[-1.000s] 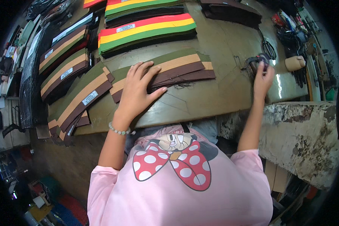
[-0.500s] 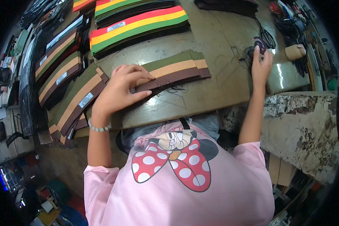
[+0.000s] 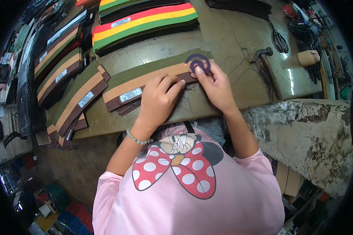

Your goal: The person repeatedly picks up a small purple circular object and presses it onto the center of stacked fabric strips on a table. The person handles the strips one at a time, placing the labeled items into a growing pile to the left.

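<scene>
Head view shows the left hand (image 3: 159, 96) with its fingers loosely curled over the lower edge of olive-green, tan and brown striped woven strips (image 3: 133, 80); whether it grips them cannot be told. At the strips' right end, the right hand (image 3: 217, 88) is closed, pinching a dark purple ring-shaped tool (image 3: 200, 64) between thumb and fingers. Those strips lie stacked on the dull olive-brown surface (image 3: 223, 35), nearer the person than a red, yellow and green striped pile (image 3: 145, 27).
</scene>
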The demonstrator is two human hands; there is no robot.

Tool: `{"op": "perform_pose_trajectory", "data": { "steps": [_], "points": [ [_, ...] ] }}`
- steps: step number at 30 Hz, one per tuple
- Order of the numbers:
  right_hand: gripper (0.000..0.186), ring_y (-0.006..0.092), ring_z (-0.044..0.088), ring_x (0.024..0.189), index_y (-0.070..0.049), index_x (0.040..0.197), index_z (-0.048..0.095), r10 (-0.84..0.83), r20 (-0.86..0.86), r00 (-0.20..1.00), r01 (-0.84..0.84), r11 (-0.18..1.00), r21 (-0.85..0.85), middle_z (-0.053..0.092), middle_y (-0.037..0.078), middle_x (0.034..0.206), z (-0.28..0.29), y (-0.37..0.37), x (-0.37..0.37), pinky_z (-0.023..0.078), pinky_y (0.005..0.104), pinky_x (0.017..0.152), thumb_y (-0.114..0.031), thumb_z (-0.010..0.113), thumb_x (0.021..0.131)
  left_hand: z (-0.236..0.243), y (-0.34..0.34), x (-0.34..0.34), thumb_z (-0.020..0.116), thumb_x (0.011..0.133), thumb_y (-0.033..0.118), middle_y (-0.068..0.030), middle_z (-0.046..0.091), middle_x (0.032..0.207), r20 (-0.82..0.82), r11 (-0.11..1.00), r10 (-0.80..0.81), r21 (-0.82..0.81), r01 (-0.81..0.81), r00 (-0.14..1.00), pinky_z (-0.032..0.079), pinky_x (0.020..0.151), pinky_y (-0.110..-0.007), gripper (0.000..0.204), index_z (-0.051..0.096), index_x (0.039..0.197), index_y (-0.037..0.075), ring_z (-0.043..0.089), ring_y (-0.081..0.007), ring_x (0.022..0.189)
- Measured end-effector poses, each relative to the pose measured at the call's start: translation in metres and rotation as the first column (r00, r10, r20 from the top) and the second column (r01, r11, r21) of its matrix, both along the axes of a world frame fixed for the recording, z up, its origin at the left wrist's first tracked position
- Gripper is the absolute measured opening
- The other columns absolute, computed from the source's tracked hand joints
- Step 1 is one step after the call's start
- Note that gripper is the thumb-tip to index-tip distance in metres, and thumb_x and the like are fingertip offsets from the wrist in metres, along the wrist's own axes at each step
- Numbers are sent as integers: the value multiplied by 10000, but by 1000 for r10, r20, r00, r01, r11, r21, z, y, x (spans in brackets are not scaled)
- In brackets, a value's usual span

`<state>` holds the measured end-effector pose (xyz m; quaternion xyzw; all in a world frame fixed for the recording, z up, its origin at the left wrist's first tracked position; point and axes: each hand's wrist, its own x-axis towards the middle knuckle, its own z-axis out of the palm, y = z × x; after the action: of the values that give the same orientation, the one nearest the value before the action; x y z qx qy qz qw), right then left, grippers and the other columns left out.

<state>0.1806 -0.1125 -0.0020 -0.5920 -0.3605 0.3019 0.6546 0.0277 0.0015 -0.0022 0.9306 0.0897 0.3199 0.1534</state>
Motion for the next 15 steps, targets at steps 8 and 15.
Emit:
{"op": "perform_pose_trajectory", "data": {
  "steps": [8,15],
  "points": [
    [183,268,636,1096,41,986,692,147,587,796,-132,989,-69,654,132,1202,-9,-14,14,493,333,937,-77,735,853,-14,-25,-24,704,822,-35,-166,604,1130,33,952,129,-283,-115,991,516,923,-448,157,647,968,-13,609,-374,1155],
    [197,278,633,1114,41,1001,677,163,612,774,-158,985,-63,634,146,1232,-15,-13,10,510,357,971,-50,743,839,-14,-24,-24,728,796,-48,-156,617,1115,63,930,125,-356,-95,990,526,891,-426,158,661,935,-16,622,-355,1139]
  ]
}}
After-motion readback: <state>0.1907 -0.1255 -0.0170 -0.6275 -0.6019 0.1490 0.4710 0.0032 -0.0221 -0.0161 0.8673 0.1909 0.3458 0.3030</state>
